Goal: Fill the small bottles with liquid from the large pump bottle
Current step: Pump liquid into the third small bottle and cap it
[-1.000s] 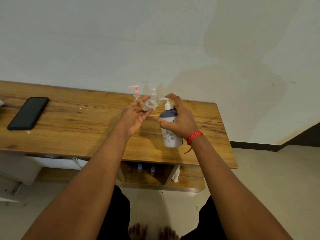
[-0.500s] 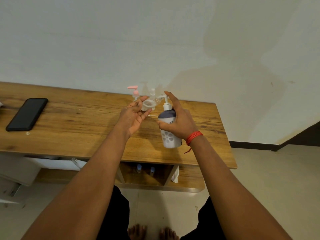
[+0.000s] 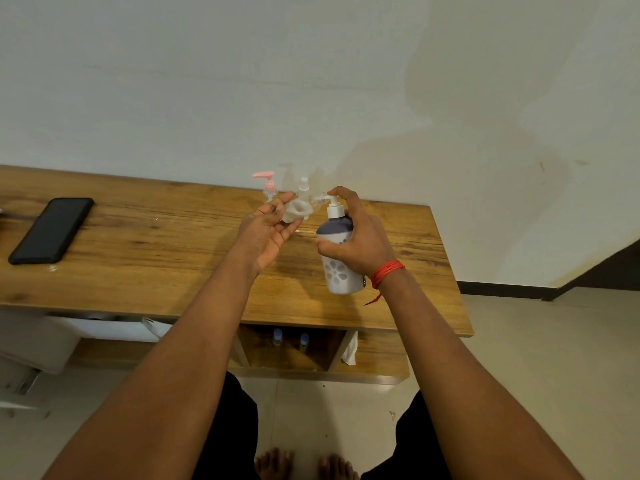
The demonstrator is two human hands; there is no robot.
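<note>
My right hand [image 3: 360, 242] grips the large pump bottle [image 3: 337, 265], white with a grey top and flower print, lifted and tilted above the wooden table [image 3: 138, 258]. Its index finger lies on the pump head. My left hand [image 3: 266, 230] holds a small clear bottle [image 3: 296, 211] on its side in the fingertips, its mouth at the pump spout. Behind the hands stand a small bottle with a pink pump [image 3: 268, 187] and a small bottle with a clear spray cap [image 3: 303, 187].
A black phone [image 3: 52, 230] lies at the table's left. Two blue-capped bottles [image 3: 290, 339] stand on the shelf under the table. The wall is right behind the table, whose right edge is near the pump bottle. My bare feet are on the floor below.
My right index finger rose off the pump head half a second ago and is down on it again. The small bottle in my left hand stayed at the spout.
</note>
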